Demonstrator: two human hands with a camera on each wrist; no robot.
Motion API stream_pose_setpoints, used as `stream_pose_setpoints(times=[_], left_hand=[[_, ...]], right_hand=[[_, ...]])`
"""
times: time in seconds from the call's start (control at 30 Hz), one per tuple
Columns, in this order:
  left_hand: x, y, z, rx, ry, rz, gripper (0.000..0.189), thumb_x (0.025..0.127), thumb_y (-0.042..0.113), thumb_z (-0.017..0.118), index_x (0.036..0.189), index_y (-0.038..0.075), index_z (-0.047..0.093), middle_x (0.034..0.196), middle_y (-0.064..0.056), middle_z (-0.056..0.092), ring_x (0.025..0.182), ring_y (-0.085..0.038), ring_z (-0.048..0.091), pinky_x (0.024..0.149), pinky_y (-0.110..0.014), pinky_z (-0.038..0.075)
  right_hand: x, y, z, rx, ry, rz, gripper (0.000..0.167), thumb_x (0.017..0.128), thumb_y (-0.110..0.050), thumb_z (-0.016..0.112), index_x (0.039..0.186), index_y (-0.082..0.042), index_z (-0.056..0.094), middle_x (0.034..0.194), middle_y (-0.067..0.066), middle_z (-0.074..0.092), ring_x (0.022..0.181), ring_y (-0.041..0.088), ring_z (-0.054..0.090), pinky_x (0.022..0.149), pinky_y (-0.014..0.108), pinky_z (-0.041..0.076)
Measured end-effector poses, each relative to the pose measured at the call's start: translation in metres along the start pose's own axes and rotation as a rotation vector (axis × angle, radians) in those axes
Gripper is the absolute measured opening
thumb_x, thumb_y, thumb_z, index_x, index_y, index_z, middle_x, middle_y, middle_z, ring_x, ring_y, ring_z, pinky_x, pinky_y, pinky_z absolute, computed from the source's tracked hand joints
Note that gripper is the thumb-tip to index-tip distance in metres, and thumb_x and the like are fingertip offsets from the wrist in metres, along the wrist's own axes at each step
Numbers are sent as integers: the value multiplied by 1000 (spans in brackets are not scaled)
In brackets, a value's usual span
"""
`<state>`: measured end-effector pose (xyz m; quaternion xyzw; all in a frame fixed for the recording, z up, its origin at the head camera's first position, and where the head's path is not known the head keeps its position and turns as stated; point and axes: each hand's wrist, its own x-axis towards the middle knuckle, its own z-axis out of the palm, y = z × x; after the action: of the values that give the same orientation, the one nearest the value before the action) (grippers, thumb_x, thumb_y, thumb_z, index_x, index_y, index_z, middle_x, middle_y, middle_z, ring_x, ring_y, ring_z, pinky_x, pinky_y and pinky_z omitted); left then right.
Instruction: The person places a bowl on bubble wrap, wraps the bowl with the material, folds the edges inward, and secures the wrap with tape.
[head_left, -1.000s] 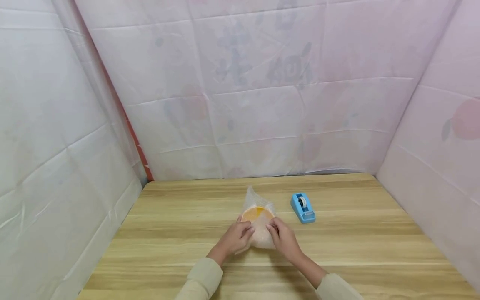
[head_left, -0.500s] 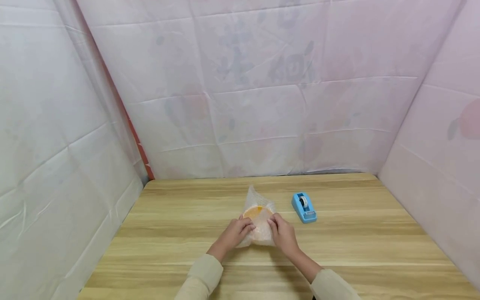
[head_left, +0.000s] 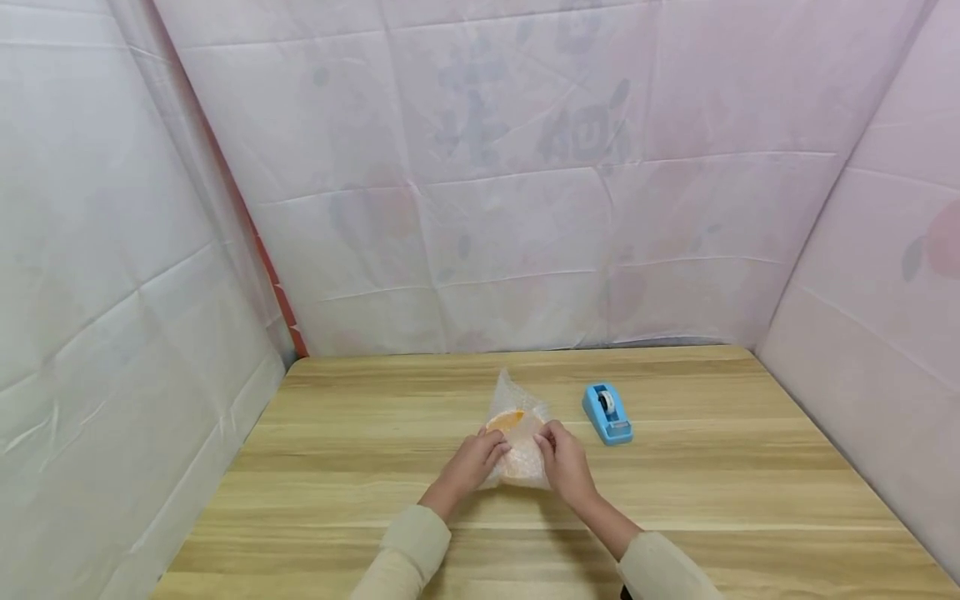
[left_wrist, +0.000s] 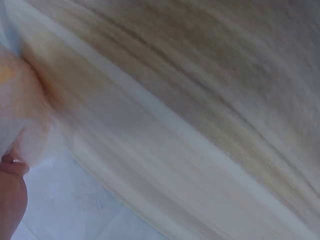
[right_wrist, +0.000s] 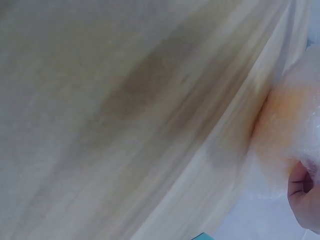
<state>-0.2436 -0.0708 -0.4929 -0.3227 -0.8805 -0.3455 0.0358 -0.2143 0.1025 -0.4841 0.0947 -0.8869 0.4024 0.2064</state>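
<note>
A sheet of clear bubble wrap (head_left: 528, 462) lies round a round orange thing, perhaps a bowl or plate (head_left: 504, 422), near the middle of the table. Only a strip of orange shows uncovered at its far left; the rest glows through the wrap. On the left side my left hand (head_left: 471, 463) pinches the wrap between thumb and fingers. My right hand (head_left: 567, 467) pinches it on the right side. Beyond the hands, a pointed corner of the wrap sticks up. In the right wrist view, the wrapped bundle (right_wrist: 285, 120) sits at the right edge, with curled fingers on it.
A blue tape dispenser (head_left: 608, 414) with a roll of tape stands on the wooden table (head_left: 360, 433), to the right of the bundle. White printed cloth (head_left: 480, 250) hangs behind the table and along both sides.
Both hands have drawn the near flap of wrap up and away from the person, over the orange thing, so less orange shows uncovered. The tape dispenser stays in its place.
</note>
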Motion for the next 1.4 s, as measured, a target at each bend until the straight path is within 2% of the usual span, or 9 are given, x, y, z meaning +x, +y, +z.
stream_pose_setpoints(times=[0.13, 0.23, 0.4, 0.53, 0.8, 0.87, 1.13, 1.23, 1.4], left_hand=[[0, 1, 2, 72, 12, 6, 16, 94, 19, 48, 88, 6, 57, 71, 0, 59, 71, -5, 58, 110, -41, 32], [0, 1, 3, 82, 2, -1, 16, 94, 19, 48, 88, 7, 56, 70, 1, 56, 70, -5, 56, 110, -39, 32], [0, 2, 3, 112, -11, 10, 17, 95, 20, 46, 91, 8, 58, 75, 1, 60, 79, -8, 62, 110, -39, 32], [1, 3, 4, 170, -4, 49, 18, 95, 20, 46, 94, 7, 59, 85, -1, 65, 86, -12, 65, 110, -39, 33], [0, 6, 6, 225, 66, 3, 33, 93, 19, 53, 121, 1, 54, 101, -13, 68, 101, -28, 64, 99, -41, 45], [-1, 5, 7, 293, 118, 46, 37, 91, 18, 58, 123, 2, 53, 101, -11, 68, 100, -26, 64, 95, -38, 48], [-5, 6, 13, 803, 525, 596, 9, 81, 11, 61, 85, 9, 69, 88, -1, 69, 87, -14, 65, 86, -25, 52], [-11, 8, 16, 885, 467, 665, 22, 90, 16, 50, 91, 9, 70, 91, -2, 70, 90, -14, 66, 88, -26, 51], [-24, 10, 18, 875, 200, 509, 36, 88, 25, 53, 115, 4, 63, 114, -7, 66, 110, -19, 61, 96, -30, 47]], right_hand=[[-4, 0, 0, -62, 88, -95, 22, 83, 1, 63, 104, 6, 56, 88, 14, 58, 70, 15, 53, 58, 25, 49], [-10, 3, 0, -197, 188, -328, 26, 82, -1, 63, 106, 8, 58, 99, 21, 59, 81, 26, 59, 68, 36, 53], [-19, 7, 2, -452, 279, -773, 32, 97, -19, 39, 88, -1, 63, 97, 16, 63, 90, 31, 60, 75, 44, 48], [-24, 8, 4, -618, 304, -941, 42, 99, -21, 31, 85, -4, 67, 95, 10, 66, 90, 25, 62, 78, 40, 50], [-27, 11, 6, -695, 199, -1019, 55, 101, -11, 18, 89, 0, 70, 91, 10, 69, 83, 21, 65, 76, 32, 54], [-28, 10, 7, -704, 208, -1022, 55, 100, -4, 17, 89, -1, 70, 91, 10, 69, 83, 21, 65, 76, 31, 54], [-29, 11, 7, -737, 184, -998, 43, 92, 6, 28, 89, -3, 70, 92, 9, 70, 87, 20, 65, 80, 31, 54], [-30, 11, 6, -727, 150, -967, 31, 79, 2, 40, 88, -2, 69, 93, 10, 70, 87, 21, 64, 81, 31, 54], [-30, 12, 4, -674, 77, -879, 28, 70, -1, 54, 94, 0, 69, 97, 11, 69, 91, 22, 64, 83, 31, 53]])
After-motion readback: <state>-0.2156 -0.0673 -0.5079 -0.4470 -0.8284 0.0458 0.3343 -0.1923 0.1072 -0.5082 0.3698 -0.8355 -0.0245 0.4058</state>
